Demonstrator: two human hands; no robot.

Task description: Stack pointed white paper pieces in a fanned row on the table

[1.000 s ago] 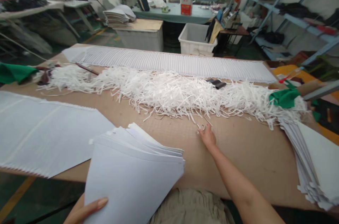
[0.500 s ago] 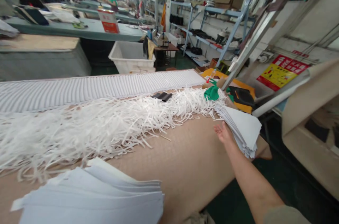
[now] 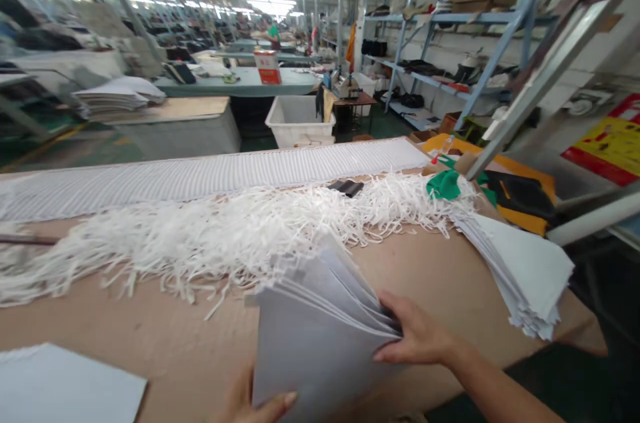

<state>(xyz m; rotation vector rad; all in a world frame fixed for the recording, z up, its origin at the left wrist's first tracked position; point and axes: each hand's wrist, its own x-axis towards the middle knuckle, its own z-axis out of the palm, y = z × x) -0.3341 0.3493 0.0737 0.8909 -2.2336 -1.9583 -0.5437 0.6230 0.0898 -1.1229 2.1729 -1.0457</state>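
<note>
A fanned stack of white sheets (image 3: 320, 336) is held tilted over the brown tabletop; whether they are paper or stiff fabric I cannot tell. My right hand (image 3: 417, 333) pinches its right edge, thumb below and fingers above, where the layers bunch together. At the lower left edge, my left hand (image 3: 260, 396) grips the same stack with its thumb on the front face; its other fingers are partly hidden behind. Another pile of white sheets (image 3: 525, 263) lies on the right of the table, and a flat white sheet pile (image 3: 70, 386) shows at the lower left.
A long heap of white strips (image 3: 210, 229) runs across the table. Behind it lies a row of pleated white material (image 3: 215, 173). A dark piece (image 3: 346, 188) and green cloth (image 3: 444, 184) rest on the heap. A slanted metal post (image 3: 545, 69) rises at the right.
My right hand has come back from beside the right-hand pile and now grips the stack. That stack is lifted and tilted, and my left hand has come into view. The camera has turned left.
</note>
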